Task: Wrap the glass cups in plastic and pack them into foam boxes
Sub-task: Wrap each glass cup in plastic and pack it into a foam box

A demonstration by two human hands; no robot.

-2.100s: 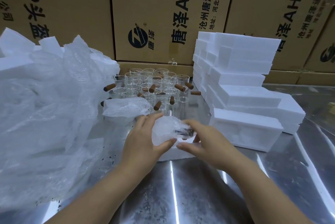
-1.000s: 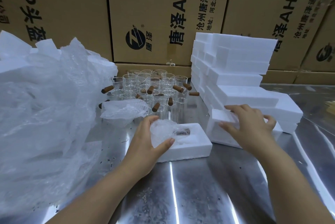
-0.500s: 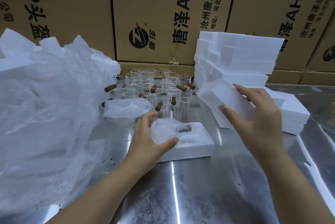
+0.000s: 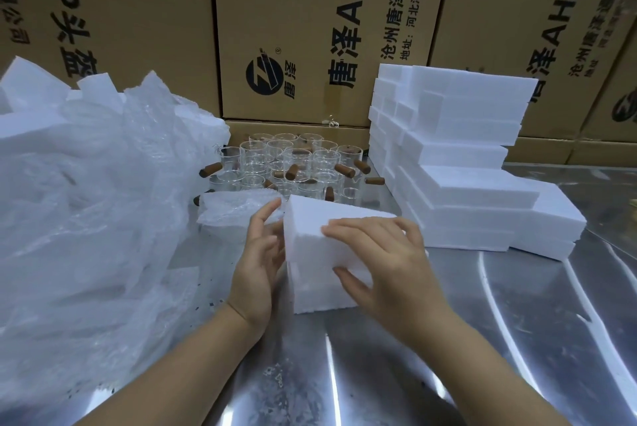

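Clear brown-handled glass cups (image 4: pixel 293 163), clustered in the upper middle of the frame, bare of plastic. Likely fragile and slippery: best taken round the body, not by the stubby handle. At centre, white rectangular foam lid (image 4: pixel 306 239), tilted over white foam box base (image 4: pixel 310 291) on shiny steel counter (image 4: pixel 379 374); looks light, stiff, crumbly at corners. Right hand (image 4: pixel 386 263) clamped on lid, fingers on top, thumb on near face. Left hand (image 4: pixel 258 263) flat, fingers straight against left end. Inside of base hidden.
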